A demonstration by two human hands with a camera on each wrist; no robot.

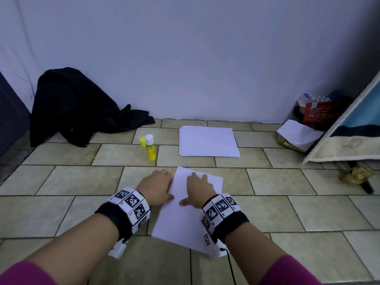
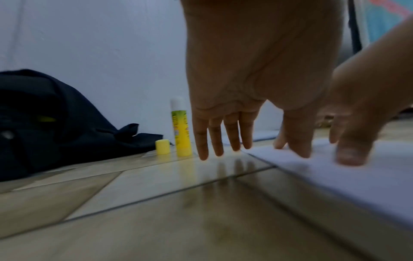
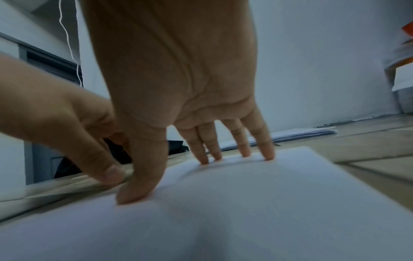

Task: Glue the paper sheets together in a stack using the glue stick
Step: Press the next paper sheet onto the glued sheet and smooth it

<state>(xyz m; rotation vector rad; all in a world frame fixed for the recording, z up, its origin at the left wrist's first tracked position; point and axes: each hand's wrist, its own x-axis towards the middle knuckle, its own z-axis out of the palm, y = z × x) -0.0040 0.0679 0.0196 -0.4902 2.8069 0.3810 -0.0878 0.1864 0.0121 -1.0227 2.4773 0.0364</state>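
Note:
A white paper sheet (image 1: 185, 210) lies skewed on the tiled floor in front of me. My right hand (image 1: 200, 187) presses flat on it with straight fingers (image 3: 245, 150). My left hand (image 1: 158, 186) rests at the sheet's left edge, its fingers (image 2: 214, 141) straight on the tile and its thumb (image 2: 299, 141) on the paper. Farther off lies a stack of white sheets (image 1: 208, 141). Left of that stack the uncapped yellow glue stick (image 1: 150, 148) stands upright, its yellow cap (image 1: 142, 141) beside it.
A black cloth heap (image 1: 78, 105) lies against the wall at the left. At the right stand a box of items (image 1: 320, 110), a crumpled white paper (image 1: 298, 133) and a leaning board (image 1: 349, 130). A cable (image 1: 231, 266) trails from my right wristband.

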